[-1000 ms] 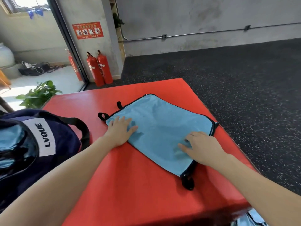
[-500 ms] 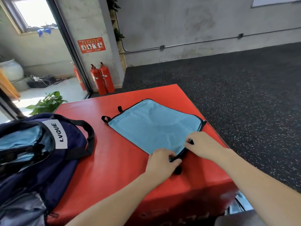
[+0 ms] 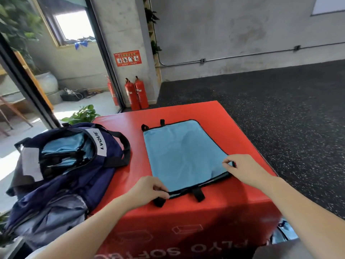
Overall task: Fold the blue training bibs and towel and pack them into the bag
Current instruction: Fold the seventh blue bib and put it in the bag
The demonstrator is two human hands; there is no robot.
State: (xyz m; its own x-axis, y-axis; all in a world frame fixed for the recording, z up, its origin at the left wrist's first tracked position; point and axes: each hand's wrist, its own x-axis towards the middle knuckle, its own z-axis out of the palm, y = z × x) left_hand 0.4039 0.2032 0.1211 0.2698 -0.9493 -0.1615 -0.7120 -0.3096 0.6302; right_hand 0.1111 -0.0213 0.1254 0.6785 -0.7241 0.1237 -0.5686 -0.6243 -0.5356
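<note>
light blue bib with black trim lies flat, folded; left hand and right hand each pinch a near corner in a narrow grip.

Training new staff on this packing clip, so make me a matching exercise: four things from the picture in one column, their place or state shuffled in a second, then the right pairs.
Column one:
1. left hand
2. right hand
3. navy bag
4. fire extinguishers

Column two:
A. lies open on the left of the red box, blue fabric inside
B. pinches the near left corner of the blue bib
C. stand on the floor by the concrete pillar
D. pinches the near right corner of the blue bib

Pairs: 1-B, 2-D, 3-A, 4-C
</note>
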